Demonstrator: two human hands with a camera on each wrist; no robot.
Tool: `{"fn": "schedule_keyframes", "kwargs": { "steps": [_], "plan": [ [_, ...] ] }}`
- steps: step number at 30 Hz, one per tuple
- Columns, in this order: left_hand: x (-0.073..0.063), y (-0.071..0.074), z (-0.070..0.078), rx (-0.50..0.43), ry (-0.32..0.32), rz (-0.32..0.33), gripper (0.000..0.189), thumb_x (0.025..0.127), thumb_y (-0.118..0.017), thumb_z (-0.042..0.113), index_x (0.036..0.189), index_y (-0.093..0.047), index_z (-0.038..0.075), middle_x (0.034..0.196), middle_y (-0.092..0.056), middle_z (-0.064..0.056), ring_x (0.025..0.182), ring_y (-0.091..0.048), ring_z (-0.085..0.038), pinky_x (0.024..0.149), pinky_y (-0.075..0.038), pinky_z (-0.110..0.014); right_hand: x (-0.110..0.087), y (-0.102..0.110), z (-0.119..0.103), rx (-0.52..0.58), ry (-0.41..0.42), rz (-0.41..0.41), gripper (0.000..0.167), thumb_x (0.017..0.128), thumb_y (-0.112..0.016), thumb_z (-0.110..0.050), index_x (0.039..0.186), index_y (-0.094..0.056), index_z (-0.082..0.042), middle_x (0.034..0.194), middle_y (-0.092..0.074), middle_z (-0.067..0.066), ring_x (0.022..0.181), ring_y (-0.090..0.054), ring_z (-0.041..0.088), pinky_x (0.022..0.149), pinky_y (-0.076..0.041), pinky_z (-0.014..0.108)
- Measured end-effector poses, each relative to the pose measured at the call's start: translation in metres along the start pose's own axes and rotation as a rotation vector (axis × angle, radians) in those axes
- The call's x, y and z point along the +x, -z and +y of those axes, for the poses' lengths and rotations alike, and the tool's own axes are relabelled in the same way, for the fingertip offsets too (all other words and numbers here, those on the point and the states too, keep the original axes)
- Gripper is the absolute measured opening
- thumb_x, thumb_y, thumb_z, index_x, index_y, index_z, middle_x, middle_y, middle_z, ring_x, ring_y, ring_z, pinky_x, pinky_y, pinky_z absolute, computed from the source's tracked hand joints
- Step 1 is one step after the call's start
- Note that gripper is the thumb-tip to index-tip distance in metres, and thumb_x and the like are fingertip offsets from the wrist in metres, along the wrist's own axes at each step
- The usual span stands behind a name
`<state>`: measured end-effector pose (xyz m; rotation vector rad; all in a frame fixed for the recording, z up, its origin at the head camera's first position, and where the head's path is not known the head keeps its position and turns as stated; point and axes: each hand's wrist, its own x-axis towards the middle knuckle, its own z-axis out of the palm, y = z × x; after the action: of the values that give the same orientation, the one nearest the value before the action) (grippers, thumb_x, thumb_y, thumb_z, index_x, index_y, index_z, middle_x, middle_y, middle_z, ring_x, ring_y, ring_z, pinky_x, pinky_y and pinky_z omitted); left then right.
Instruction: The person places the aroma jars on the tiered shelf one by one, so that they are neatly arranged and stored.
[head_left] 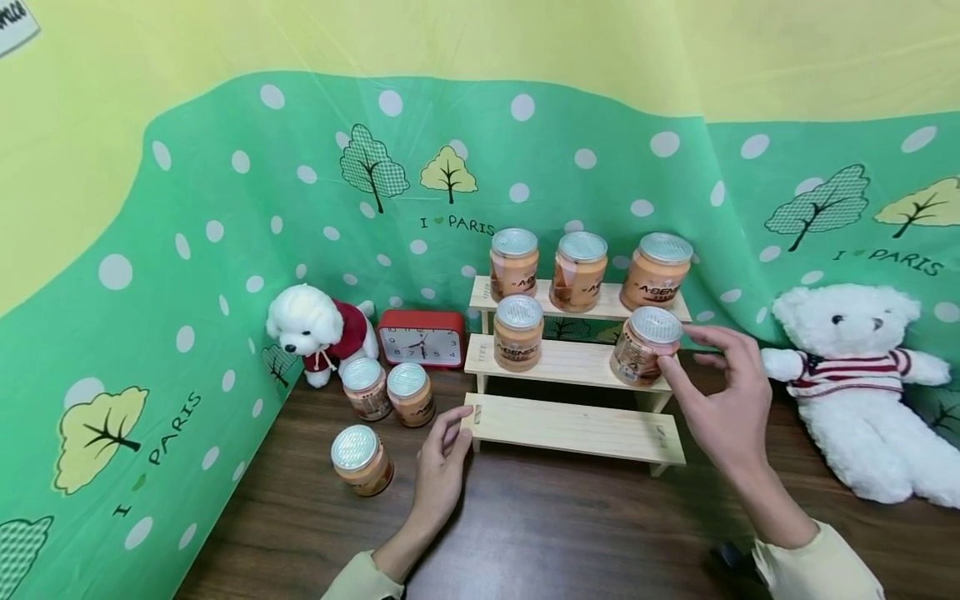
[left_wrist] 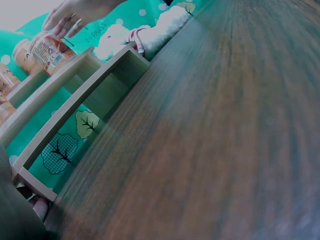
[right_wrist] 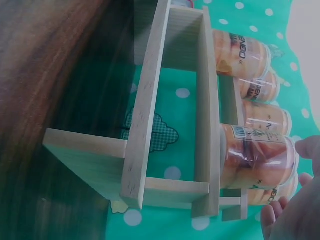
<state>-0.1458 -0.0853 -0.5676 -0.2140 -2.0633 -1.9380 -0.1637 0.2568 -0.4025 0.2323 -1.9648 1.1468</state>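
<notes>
Head view: a lidded jar stands near the right end of the middle tier of a wooden stand, its lid beside the spread thumb and fingers of the right hand. That hand is well opened and does not enclose the jar; whether the thumb touches it cannot be told. The left hand pinches the left corner of the lowest tier. Chief hazard, as judged: a sideways brush of the right thumb or fingers could tip the jar over the nearby end, or strike the top-tier jar behind it. A pull by the left hand could shift the stand and unsettle every jar upon it. Outward lie another middle-tier jar, three table jars, a red clock, a toy dog and a white bear.
</notes>
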Motion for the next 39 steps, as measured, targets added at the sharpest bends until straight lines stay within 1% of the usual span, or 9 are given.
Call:
{"fn": "schedule_keyframes", "kwargs": {
  "steps": [2, 4, 5, 15, 22, 27, 30, 35, 39],
  "plan": [
    [0.001, 0.0, 0.0, -0.004, 0.014, -0.005, 0.028, 0.111, -0.069, 0.016, 0.138, -0.073, 0.02, 0.14, -0.076, -0.009, 0.128, -0.074, -0.022, 0.103, -0.06, -0.03, -0.002, 0.004, 0.001, -0.001, 0.007, -0.004, 0.048, 0.081, -0.086, 0.017, 0.126, -0.074, 0.01, 0.127, -0.062, -0.018, 0.123, -0.055, -0.001, 0.097, -0.048, 0.013],
    [0.002, -0.001, -0.009, -0.013, 0.082, 0.003, 0.028, 0.112, -0.069, 0.02, 0.139, -0.073, 0.027, 0.141, -0.076, 0.0, 0.129, -0.073, -0.019, 0.103, -0.059, -0.026, -0.005, 0.008, 0.001, -0.005, 0.008, -0.008, 0.048, 0.081, -0.087, 0.016, 0.127, -0.074, 0.009, 0.127, -0.062, -0.019, 0.121, -0.056, -0.001, 0.097, -0.048, 0.013],
    [0.003, -0.001, -0.009, -0.017, 0.09, -0.001, 0.029, 0.112, -0.069, 0.019, 0.138, -0.073, 0.029, 0.142, -0.076, 0.001, 0.13, -0.073, -0.019, 0.104, -0.058, -0.026, -0.006, 0.01, 0.0, -0.006, 0.008, -0.013, 0.048, 0.082, -0.087, 0.016, 0.128, -0.074, 0.009, 0.127, -0.062, -0.02, 0.121, -0.057, 0.0, 0.097, -0.049, 0.013],
    [0.003, 0.0, -0.016, -0.037, 0.122, -0.013, 0.029, 0.111, -0.071, 0.022, 0.138, -0.073, 0.031, 0.14, -0.076, 0.006, 0.131, -0.072, -0.02, 0.106, -0.058, -0.03, -0.023, 0.027, -0.003, 0.027, -0.016, -0.035, 0.044, 0.087, -0.081, 0.016, 0.13, -0.072, 0.012, 0.125, -0.065, -0.018, 0.112, -0.063, 0.004, 0.097, -0.051, 0.014],
    [0.004, 0.001, -0.019, -0.058, 0.166, -0.026, 0.029, 0.111, -0.07, 0.021, 0.139, -0.072, 0.03, 0.141, -0.076, 0.008, 0.133, -0.071, -0.017, 0.11, -0.056, -0.03, -0.041, 0.026, -0.002, 0.062, -0.054, -0.022, 0.04, 0.082, -0.08, 0.024, 0.121, -0.072, 0.016, 0.12, -0.068, -0.01, 0.105, -0.064, 0.004, 0.093, -0.051, 0.013],
    [0.003, 0.001, -0.019, -0.059, 0.163, -0.032, 0.029, 0.112, -0.07, 0.024, 0.139, -0.071, 0.032, 0.141, -0.076, 0.009, 0.132, -0.072, -0.017, 0.109, -0.057, -0.03, -0.053, 0.027, 0.0, 0.016, -0.147, -0.021, 0.036, 0.086, -0.08, 0.021, 0.12, -0.072, 0.013, 0.111, -0.068, -0.009, 0.094, -0.066, 0.003, 0.086, -0.051, 0.01],
    [0.003, 0.002, -0.019, -0.054, 0.155, -0.031, 0.029, 0.112, -0.07, 0.024, 0.14, -0.071, 0.032, 0.141, -0.076, 0.008, 0.132, -0.072, -0.018, 0.108, -0.057, -0.03, -0.059, 0.029, -0.001, -0.036, -0.24, -0.03, 0.035, 0.089, -0.082, 0.016, 0.122, -0.073, 0.007, 0.106, -0.069, -0.011, 0.092, -0.067, 0.004, 0.082, -0.051, 0.008],
    [0.003, 0.002, -0.02, -0.053, 0.15, -0.027, 0.029, 0.111, -0.071, 0.024, 0.14, -0.071, 0.03, 0.142, -0.076, 0.005, 0.132, -0.072, -0.02, 0.108, -0.057, -0.03, -0.067, 0.032, 0.003, -0.065, -0.402, -0.083, 0.033, 0.094, -0.083, 0.007, 0.125, -0.073, 0.0, 0.103, -0.071, -0.016, 0.091, -0.066, 0.002, 0.078, -0.05, 0.008],
    [0.003, 0.002, -0.02, -0.053, 0.149, -0.024, 0.029, 0.111, -0.07, 0.023, 0.14, -0.072, 0.031, 0.141, -0.076, 0.006, 0.131, -0.073, -0.019, 0.107, -0.058, -0.029, -0.072, 0.034, 0.01, -0.08, -0.454, -0.158, 0.035, 0.096, -0.084, 0.002, 0.128, -0.071, -0.001, 0.106, -0.07, -0.016, 0.093, -0.066, 0.001, 0.079, -0.051, 0.008]
  ]
}}
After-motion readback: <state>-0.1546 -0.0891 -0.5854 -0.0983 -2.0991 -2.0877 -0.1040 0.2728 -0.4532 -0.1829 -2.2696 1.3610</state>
